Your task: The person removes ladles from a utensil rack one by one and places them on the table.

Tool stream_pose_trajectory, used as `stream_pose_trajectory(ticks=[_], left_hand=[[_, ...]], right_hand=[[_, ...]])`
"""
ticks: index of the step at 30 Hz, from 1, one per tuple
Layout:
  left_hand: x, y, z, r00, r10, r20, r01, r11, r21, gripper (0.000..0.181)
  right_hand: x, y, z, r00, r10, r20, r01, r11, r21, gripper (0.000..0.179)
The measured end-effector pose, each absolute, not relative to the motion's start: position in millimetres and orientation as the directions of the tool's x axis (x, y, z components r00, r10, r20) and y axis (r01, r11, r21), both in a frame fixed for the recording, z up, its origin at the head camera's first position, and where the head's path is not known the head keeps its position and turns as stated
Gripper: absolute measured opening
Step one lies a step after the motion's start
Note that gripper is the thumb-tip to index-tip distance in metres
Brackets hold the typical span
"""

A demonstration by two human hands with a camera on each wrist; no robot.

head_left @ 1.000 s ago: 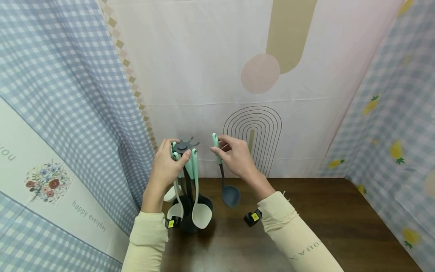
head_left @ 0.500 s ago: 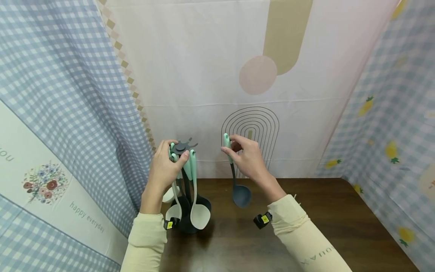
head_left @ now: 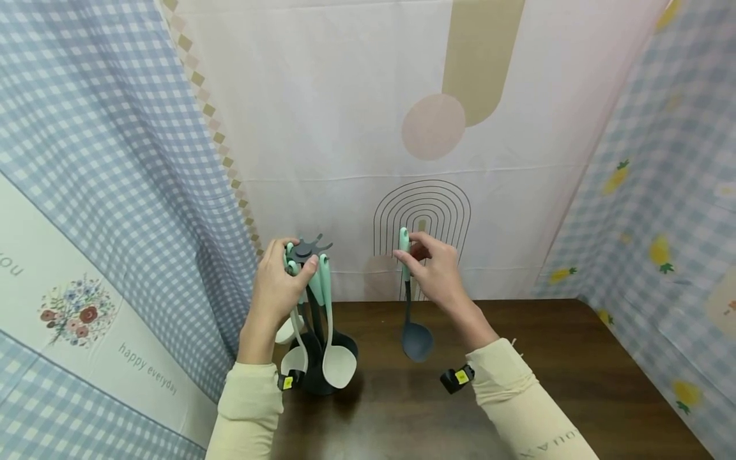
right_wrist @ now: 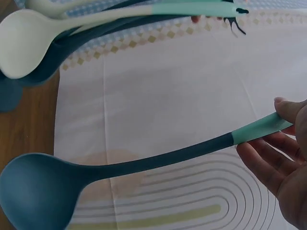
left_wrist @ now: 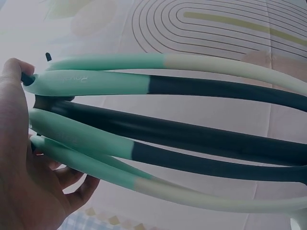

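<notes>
right hand (head_left: 434, 265) | pinches ladle (right_wrist: 158, 159) by green handle (head_left: 405, 241) | bowl (head_left: 417, 342) hangs below

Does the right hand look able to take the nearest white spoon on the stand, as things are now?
Probably not at once: the right hand holds the dark ladle. Apart from that ladle, nothing visible stands between it and the white spoon.

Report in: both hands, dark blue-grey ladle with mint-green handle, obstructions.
Left hand gripping dark hooked utensil stand at top. Right hand pinching ladle by its handle, bowl down. Nothing seen between ladle and stand.
</notes>
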State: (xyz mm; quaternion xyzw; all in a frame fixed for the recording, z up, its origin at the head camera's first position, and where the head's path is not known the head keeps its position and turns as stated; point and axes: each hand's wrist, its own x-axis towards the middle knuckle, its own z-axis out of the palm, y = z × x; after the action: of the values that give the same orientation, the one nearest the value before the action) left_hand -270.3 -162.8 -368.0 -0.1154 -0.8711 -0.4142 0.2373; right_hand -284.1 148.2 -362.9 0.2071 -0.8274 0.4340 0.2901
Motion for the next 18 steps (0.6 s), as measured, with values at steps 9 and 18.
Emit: stream_pose_trajectory(ticks=[9,18], left_hand=[[-270,-163,-371,-0.854,-0.019,0.52,0.398,0.62,0.676,0.068],[-273,-163,-371,-0.856,-0.02,0.516,0.388,0.634,0.669,0.07]], right_hand=[[-288,175,-372,-0.769,-0.053,0.637,-0.542,0.582,-0.606,0.026],[-288,203,-384,-0.799,-0.015,0.602,-0.499,0.575,-0.648,0.028]])
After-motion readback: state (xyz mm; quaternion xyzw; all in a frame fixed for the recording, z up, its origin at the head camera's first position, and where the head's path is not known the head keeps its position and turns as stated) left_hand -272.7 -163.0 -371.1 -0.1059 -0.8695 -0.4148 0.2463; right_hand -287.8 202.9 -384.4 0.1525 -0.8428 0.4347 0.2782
